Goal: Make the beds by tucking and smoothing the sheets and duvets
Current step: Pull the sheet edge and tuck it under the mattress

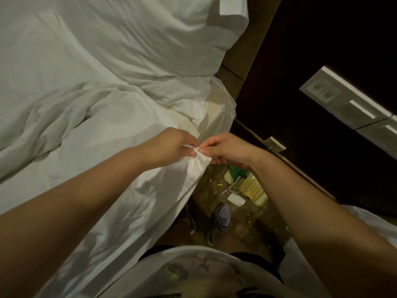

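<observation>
While stretching both arms forward over the side of the bed: pinching the bunched corner of the white duvet with the left hand, thumb and fingers curled tight round the cloth. Gripping that same corner from the opposite side with the right hand, fingertips closed on the fabric, the two hands nearly touching. Held raised just past the bed's edge, above the strip of floor.

Below the grip, hanging in one long fold down the side of the bed. To the left, spread rumpled and deeply creased across the top of the bed.

Just beyond the hands, a loose white sheet lying crumpled over the bed's corner, with a yellowish patch of bare mattress showing beside it. Farther up, a big white pillow slumped against a tan headboard.

Right of the bed, a dark wall with a pale plate of sockets and switches mounted on it.

Down on the floor between bed and wall: a grey shoe on a foot, a pale yellow tray with something green at its far end, a white scrap of paper just beside it, and small coloured bits scattered about.

Nearest the camera, a pale patterned shirt. Behind the right forearm, a strip of white cloth at the frame's edge; hard to tell what it belongs to.
</observation>
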`<action>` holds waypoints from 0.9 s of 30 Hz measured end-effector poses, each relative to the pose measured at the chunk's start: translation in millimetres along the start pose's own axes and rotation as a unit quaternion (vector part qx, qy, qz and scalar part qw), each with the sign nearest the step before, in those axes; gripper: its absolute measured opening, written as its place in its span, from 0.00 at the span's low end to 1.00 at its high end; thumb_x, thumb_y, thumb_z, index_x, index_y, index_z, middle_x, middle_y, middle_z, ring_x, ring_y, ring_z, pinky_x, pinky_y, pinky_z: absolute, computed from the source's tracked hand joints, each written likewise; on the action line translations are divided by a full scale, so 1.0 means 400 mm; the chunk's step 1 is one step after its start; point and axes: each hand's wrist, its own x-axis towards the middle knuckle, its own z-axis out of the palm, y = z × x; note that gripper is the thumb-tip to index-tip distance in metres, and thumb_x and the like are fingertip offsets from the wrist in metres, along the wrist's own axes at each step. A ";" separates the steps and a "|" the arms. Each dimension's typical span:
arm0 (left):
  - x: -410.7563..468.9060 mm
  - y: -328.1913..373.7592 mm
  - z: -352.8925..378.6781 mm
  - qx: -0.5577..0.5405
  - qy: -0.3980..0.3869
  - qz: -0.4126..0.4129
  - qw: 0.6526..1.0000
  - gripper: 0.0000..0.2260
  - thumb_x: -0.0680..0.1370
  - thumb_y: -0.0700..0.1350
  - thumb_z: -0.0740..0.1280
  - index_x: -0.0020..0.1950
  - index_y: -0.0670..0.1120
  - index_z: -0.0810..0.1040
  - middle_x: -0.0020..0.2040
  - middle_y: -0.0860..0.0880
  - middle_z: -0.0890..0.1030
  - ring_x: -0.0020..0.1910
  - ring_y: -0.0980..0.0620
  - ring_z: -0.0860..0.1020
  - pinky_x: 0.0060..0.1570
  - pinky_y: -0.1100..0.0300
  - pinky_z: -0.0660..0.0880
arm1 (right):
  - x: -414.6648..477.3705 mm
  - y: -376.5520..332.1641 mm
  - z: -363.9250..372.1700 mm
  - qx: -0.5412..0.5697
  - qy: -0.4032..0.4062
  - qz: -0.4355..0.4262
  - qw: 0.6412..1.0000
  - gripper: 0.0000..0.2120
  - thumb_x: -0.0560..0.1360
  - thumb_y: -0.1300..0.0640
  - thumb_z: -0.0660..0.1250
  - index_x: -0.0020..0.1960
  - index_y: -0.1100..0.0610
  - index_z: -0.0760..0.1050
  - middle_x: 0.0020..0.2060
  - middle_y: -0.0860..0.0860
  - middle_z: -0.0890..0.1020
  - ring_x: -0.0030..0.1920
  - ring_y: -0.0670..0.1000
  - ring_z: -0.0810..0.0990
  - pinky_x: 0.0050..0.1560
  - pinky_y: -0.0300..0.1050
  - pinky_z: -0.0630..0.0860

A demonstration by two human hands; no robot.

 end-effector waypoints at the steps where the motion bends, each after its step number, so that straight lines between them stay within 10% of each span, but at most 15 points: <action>1: 0.002 -0.001 -0.004 0.005 -0.003 0.008 1.000 0.12 0.76 0.42 0.68 0.58 0.42 0.80 0.50 0.46 0.80 0.51 0.48 0.77 0.50 0.63 0.67 | -0.003 -0.003 0.002 -0.001 0.001 0.008 1.000 0.03 0.75 0.62 0.67 0.47 0.60 0.79 0.43 0.55 0.80 0.43 0.49 0.79 0.52 0.42 0.78; 6: 0.026 0.004 -0.002 0.059 -0.037 0.025 0.997 0.11 0.78 0.44 0.66 0.57 0.41 0.79 0.47 0.45 0.78 0.48 0.49 0.75 0.38 0.65 0.60 | -0.021 -0.032 0.001 -0.067 -0.021 0.071 0.995 0.39 0.62 0.32 0.70 0.56 0.65 0.77 0.50 0.66 0.78 0.47 0.58 0.76 0.53 0.48 0.73; 11: 0.035 0.014 -0.021 0.082 -0.057 0.050 0.994 0.12 0.79 0.41 0.61 0.60 0.46 0.79 0.45 0.49 0.76 0.45 0.52 0.74 0.39 0.67 0.65 | -0.016 -0.081 0.043 -0.265 -0.087 0.121 0.953 0.22 0.78 0.42 0.60 0.66 0.54 0.69 0.46 0.44 0.75 0.39 0.45 0.75 0.35 0.31 0.73; 15: 0.015 0.012 -0.056 0.079 -0.045 0.023 0.996 0.11 0.77 0.46 0.65 0.55 0.45 0.82 0.52 0.45 0.79 0.50 0.49 0.76 0.50 0.60 0.70 | 0.006 -0.098 0.074 -0.300 -0.078 0.094 0.946 0.13 0.80 0.48 0.59 0.51 0.58 0.73 0.33 0.48 0.71 0.30 0.44 0.69 0.29 0.29 0.68; 23: -0.115 -0.062 -0.091 -0.028 0.219 -0.119 0.968 0.18 0.80 0.49 0.62 0.69 0.47 0.71 0.67 0.47 0.71 0.65 0.49 0.70 0.61 0.62 0.62 | 0.078 -0.135 0.158 -0.219 -0.015 0.112 0.969 0.11 0.80 0.51 0.61 0.45 0.57 0.73 0.31 0.50 0.75 0.27 0.44 0.72 0.29 0.35 0.68; 25: -0.198 -0.068 -0.080 -0.127 0.274 -0.200 0.932 0.19 0.81 0.51 0.57 0.72 0.48 0.67 0.71 0.47 0.68 0.69 0.50 0.67 0.66 0.61 0.60 | 0.105 -0.225 0.258 -0.230 -0.012 0.054 0.972 0.08 0.80 0.57 0.60 0.42 0.56 0.69 0.29 0.51 0.72 0.26 0.45 0.70 0.27 0.35 0.67; 27: -0.303 -0.045 -0.132 -0.261 0.449 -0.277 0.809 0.19 0.82 0.51 0.54 0.72 0.48 0.66 0.71 0.48 0.68 0.69 0.50 0.67 0.68 0.60 0.59 | 0.101 -0.377 0.417 -0.156 -0.076 -0.041 0.984 0.09 0.80 0.61 0.58 0.41 0.55 0.68 0.28 0.50 0.73 0.27 0.44 0.71 0.25 0.34 0.67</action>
